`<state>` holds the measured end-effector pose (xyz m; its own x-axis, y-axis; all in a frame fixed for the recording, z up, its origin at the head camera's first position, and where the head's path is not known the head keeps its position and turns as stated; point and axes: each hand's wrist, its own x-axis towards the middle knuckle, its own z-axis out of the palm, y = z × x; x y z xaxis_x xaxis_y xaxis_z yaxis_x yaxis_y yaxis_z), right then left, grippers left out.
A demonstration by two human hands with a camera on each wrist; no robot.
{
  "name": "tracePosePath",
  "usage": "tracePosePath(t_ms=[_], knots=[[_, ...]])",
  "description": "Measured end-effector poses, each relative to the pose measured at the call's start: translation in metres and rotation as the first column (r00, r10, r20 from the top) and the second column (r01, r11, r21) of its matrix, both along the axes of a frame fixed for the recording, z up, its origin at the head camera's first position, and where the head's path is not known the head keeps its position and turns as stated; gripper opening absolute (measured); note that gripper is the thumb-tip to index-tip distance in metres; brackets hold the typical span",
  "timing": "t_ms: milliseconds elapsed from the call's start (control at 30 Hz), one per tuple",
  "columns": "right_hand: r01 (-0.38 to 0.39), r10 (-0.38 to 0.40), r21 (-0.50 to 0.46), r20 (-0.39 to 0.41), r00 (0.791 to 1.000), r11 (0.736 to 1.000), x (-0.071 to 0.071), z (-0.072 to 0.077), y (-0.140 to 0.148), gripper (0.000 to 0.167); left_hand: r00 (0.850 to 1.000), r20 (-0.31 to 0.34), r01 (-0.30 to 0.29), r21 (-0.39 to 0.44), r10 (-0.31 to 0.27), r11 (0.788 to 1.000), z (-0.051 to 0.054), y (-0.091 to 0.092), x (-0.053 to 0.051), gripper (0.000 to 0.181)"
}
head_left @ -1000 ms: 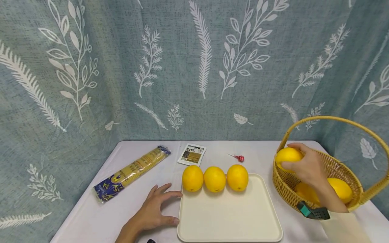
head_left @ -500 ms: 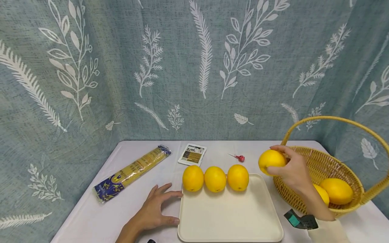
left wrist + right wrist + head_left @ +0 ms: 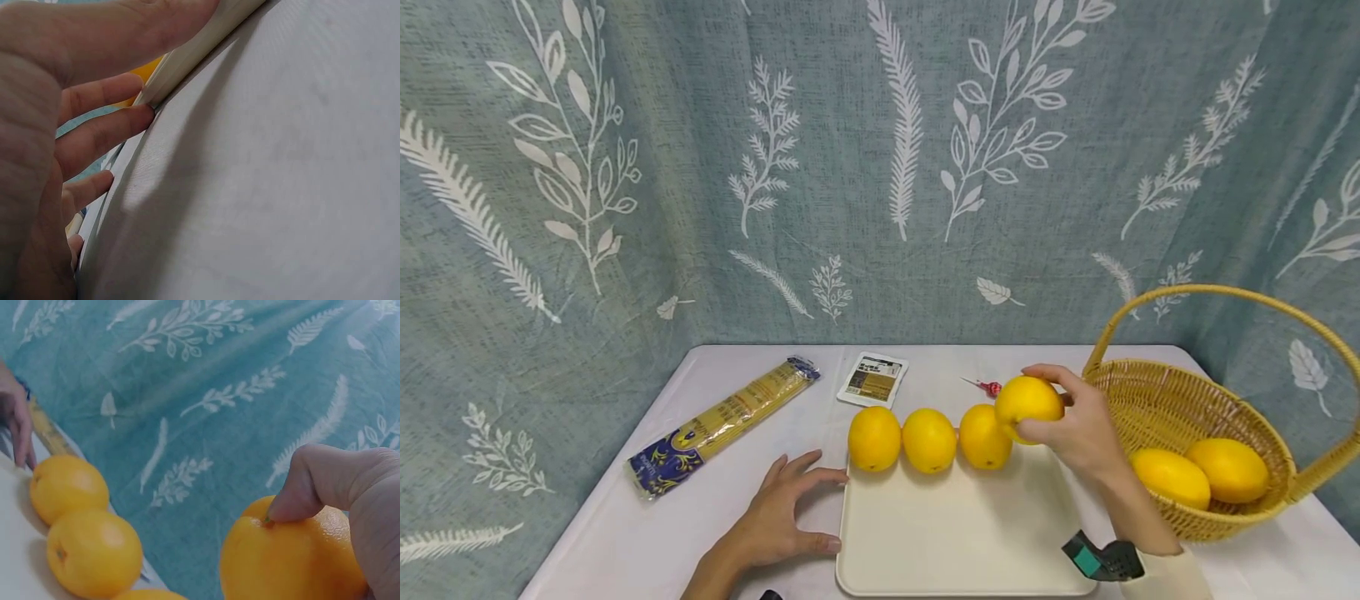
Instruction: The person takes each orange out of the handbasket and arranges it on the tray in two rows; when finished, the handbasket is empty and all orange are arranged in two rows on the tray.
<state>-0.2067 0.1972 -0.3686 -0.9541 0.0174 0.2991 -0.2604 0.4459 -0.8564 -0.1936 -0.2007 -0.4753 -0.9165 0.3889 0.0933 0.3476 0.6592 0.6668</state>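
In the head view my right hand [image 3: 1078, 425] grips an orange [image 3: 1028, 407] above the far right corner of the cream tray [image 3: 962, 533]. The thumb presses near the stem end of this orange [image 3: 287, 562] in the right wrist view. Three more oranges stand in a row along the tray's far edge: a left one [image 3: 874, 439], a middle one [image 3: 929, 441] and a right one [image 3: 983, 437], partly covered by the held orange. My left hand [image 3: 782, 517] rests at the tray's left edge, fingers spread, its fingertips touching or nearly touching the rim.
A wicker basket [image 3: 1187, 392] with a tall handle stands on the right, holding two oranges [image 3: 1227, 471]. Behind the tray lie a white packet [image 3: 873, 379] and a red lollipop [image 3: 990, 388]. A spaghetti packet [image 3: 722, 429] lies at the left. A patterned curtain [image 3: 850, 167] hangs behind.
My right hand has carried the orange leftward out of the basket, over its rim, to above the tray's far right corner. The left hand has stayed in place.
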Motion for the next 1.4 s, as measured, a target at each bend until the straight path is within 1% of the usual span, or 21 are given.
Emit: tracePosePath(t_ms=[133, 233, 367, 433, 600, 800, 967, 1200, 1267, 1400], knots=[[-0.017, 0.017, -0.02, 0.014, 1.0, 1.0, 0.002, -0.001, -0.008, 0.056, 1.0, -0.006, 0.003, 0.001, -0.003, 1.0, -0.001, 0.0, 0.0, 0.077], [-0.037, 0.038, -0.035, 0.017, 0.999, 0.999, 0.004, -0.003, -0.01, 0.056, 1.0, -0.014, 0.013, -0.003, -0.013, 1.0, 0.0, 0.007, -0.003, 0.077], [-0.066, 0.065, -0.017, -0.016, 0.998, 0.998, 0.007, -0.006, -0.011, 0.057, 0.999, -0.021, 0.04, -0.002, -0.04, 0.999, 0.003, 0.018, -0.01, 0.076], [-0.096, 0.096, -0.012, -0.034, 0.995, 0.995, 0.008, -0.009, -0.015, 0.058, 0.999, -0.017, 0.046, -0.005, -0.046, 0.999, 0.003, 0.019, -0.01, 0.076], [-0.195, 0.194, -0.018, -0.062, 0.979, 0.981, 0.006, -0.02, -0.034, 0.064, 0.999, -0.017, 0.029, -0.008, -0.029, 1.0, 0.002, 0.01, -0.005, 0.077], [-0.277, 0.276, -0.007, -0.066, 0.959, 0.961, 0.008, -0.027, -0.063, 0.07, 0.999, -0.022, 0.025, 0.001, -0.025, 1.0, 0.001, 0.001, -0.002, 0.077], [-0.35, 0.352, 0.047, -0.043, 0.935, 0.935, 0.015, -0.033, -0.082, 0.071, 1.0, -0.01, 0.026, 0.015, -0.026, 1.0, 0.001, -0.002, -0.001, 0.074], [-0.458, 0.471, 0.156, -0.056, 0.88, 0.875, 0.022, -0.049, -0.103, 0.07, 1.0, 0.016, 0.012, 0.019, -0.012, 1.0, 0.0, -0.002, -0.001, 0.07], [-0.48, 0.496, 0.184, -0.055, 0.866, 0.858, 0.023, -0.053, -0.108, 0.071, 1.0, 0.014, 0.011, 0.02, -0.011, 1.0, 0.0, -0.002, -0.001, 0.068], [-0.531, 0.544, 0.194, -0.016, 0.839, 0.825, 0.026, -0.06, -0.118, 0.073, 1.0, -0.009, 0.012, 0.018, -0.012, 1.0, 0.0, -0.003, 0.0, 0.065]])
